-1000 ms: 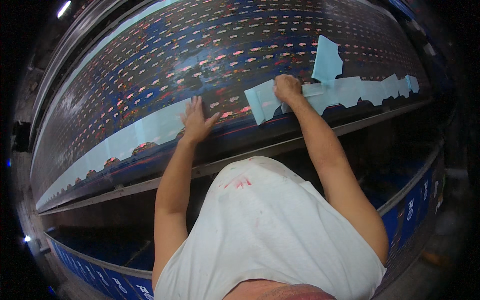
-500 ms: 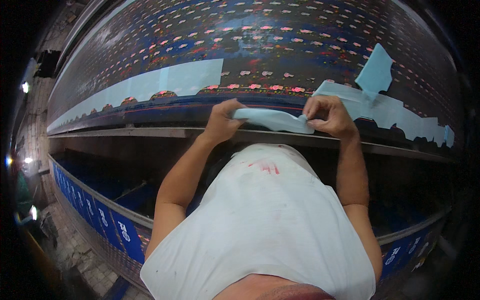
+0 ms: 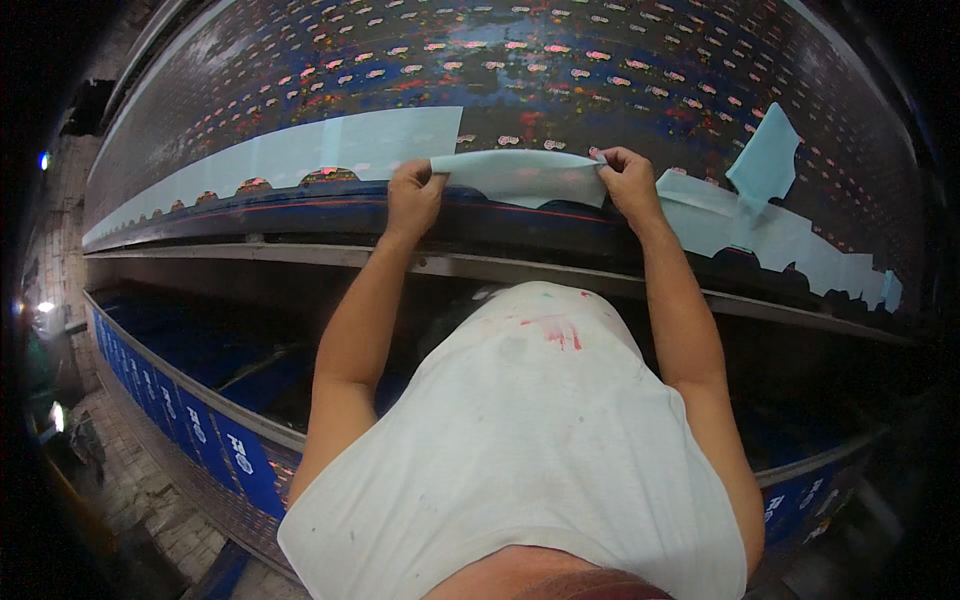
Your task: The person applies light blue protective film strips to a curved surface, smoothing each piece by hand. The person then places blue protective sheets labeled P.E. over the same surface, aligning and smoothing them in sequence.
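Between my two hands stretches a pale blue cloth piece (image 3: pixel 525 178), thin enough for the pattern beneath to show through. My left hand (image 3: pixel 414 198) pinches its left end, and my right hand (image 3: pixel 630 182) pinches its upper right corner. It lies against the dark patterned surface (image 3: pixel 520 110), which carries small pink and white prints. To its left runs a row of flat pale blue pieces (image 3: pixel 375 145) with scalloped lower edges. Past my right hand is a similar row (image 3: pixel 785 235), and a loose, creased pale blue piece (image 3: pixel 768 158) lies over its upper edge.
A metal ledge (image 3: pixel 480 267) follows the near edge of the patterned surface, just in front of my body. Behind me are a dark trough and a curved rim (image 3: pixel 250 422) with blue printed panels (image 3: pixel 190 420). Tiled floor (image 3: pixel 165 495) shows at the lower left.
Both hands have moved up and away from the ledge. The cloth piece, drooping and wrinkled before, is now drawn straight and lies against the patterned surface in the gap between the rows.
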Motion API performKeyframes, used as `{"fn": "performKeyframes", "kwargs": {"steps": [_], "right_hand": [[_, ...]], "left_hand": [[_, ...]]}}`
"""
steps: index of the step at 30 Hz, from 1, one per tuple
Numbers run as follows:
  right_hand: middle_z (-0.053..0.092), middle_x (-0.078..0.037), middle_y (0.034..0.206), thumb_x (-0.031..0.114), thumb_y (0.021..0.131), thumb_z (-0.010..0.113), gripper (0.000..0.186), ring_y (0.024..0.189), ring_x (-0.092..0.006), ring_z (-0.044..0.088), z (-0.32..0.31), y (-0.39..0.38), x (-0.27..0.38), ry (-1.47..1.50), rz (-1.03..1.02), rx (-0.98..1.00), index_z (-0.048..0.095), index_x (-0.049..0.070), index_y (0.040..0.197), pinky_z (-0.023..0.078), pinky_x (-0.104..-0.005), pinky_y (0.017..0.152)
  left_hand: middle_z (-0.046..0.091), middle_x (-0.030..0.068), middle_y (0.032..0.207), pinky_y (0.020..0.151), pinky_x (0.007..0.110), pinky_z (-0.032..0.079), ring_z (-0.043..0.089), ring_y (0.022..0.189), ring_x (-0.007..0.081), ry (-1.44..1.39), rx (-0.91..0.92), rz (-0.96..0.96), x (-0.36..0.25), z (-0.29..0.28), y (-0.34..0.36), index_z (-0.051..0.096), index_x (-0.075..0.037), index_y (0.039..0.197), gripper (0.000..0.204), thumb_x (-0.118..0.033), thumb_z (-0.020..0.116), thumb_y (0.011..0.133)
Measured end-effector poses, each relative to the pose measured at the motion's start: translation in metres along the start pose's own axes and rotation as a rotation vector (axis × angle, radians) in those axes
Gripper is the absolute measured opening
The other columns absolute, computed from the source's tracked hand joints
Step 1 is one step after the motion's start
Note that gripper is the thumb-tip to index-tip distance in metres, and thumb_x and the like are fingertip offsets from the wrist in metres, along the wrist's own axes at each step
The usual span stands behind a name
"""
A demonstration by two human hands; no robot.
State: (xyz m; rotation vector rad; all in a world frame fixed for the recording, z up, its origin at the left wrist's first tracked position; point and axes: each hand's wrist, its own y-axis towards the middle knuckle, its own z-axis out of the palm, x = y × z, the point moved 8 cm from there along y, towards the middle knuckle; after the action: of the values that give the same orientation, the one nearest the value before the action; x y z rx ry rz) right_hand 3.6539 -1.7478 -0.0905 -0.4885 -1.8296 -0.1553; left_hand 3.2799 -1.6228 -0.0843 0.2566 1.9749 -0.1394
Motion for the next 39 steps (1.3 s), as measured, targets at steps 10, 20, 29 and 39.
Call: {"fn": "performKeyframes", "kwargs": {"steps": [10,20,29,39], "right_hand": [[0.082,-0.011,0.093,0.016,0.098,0.08,0.021,0.082,-0.0171,0.076,-0.005,0.043,-0.013,-0.18,-0.006,-0.129,0.082,-0.002,0.109,0.059,-0.0356,0.075],[0.079,-0.006,0.087,0.02,0.097,0.082,0.023,0.078,-0.0126,0.071,-0.01,0.041,-0.024,-0.213,0.014,-0.218,0.083,0.0,0.107,0.057,-0.0319,0.073],[0.076,-0.002,0.088,0.013,0.091,0.089,0.024,0.077,-0.0077,0.066,-0.007,0.036,-0.018,-0.159,0.039,-0.252,0.08,-0.002,0.108,0.055,-0.0262,0.073],[0.081,-0.009,0.098,0.006,0.091,0.085,0.023,0.084,-0.0145,0.075,-0.01,0.029,-0.02,0.023,0.097,-0.292,0.079,-0.002,0.112,0.062,-0.0296,0.074]], "left_hand": [[0.074,0.0046,0.124,0.111,0.052,0.041,0.06,0.128,0.0323,0.494,-0.182,0.409,-0.016,-0.003,0.044,0.082,-0.011,0.092,0.014,-0.017,0.085,0.08],[0.073,0.0041,0.125,0.11,0.05,0.042,0.061,0.129,0.0317,0.435,-0.251,0.401,-0.025,-0.002,0.044,0.082,-0.012,0.097,0.016,-0.011,0.084,0.081],[0.067,0.0122,0.151,0.134,0.057,0.024,0.055,0.15,0.0327,0.71,0.421,0.85,-0.051,0.069,0.01,0.074,-0.01,0.132,0.034,-0.013,0.069,0.099],[0.018,0.0246,0.183,0.138,0.058,0.009,0.008,0.17,0.0459,0.893,0.523,0.66,-0.074,0.148,0.012,0.028,0.007,0.171,0.112,-0.079,0.052,0.102]]}}
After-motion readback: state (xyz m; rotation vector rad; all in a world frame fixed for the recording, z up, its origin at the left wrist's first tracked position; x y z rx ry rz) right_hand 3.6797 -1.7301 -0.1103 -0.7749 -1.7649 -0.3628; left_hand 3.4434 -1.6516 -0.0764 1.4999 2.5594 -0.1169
